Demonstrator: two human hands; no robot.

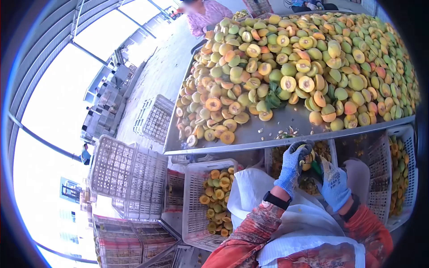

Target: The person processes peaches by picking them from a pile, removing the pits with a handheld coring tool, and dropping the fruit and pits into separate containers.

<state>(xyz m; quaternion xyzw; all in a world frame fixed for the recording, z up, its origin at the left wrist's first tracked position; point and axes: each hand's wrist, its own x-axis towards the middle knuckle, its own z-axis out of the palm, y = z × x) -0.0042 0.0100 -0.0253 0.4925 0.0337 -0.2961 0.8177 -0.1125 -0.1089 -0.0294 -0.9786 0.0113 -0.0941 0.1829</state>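
Observation:
Both my hands wear blue gloves with dark, dirty fingers and are close together just below the front edge of the metal table (214, 150). My left hand (293, 165) is closed round a piece of fruit (307, 164), largely covered by the fingers. Against the fruit, my right hand (331, 181) grips a small tool with a green handle (317, 168); its working end is hidden. Beneath the hands is a crate (332, 152) with fruit pieces in it. Halved and whole yellow-green fruits (306, 83) are heaped on the table, with green leaves (273, 97) among them.
A white crate of halved fruit (190, 214) stands at lower left, another crate (410, 178) at right. Empty crates (120, 174) are stacked farther left, above red crates (120, 243). A person in a pink top (208, 15) is behind the table's far left corner.

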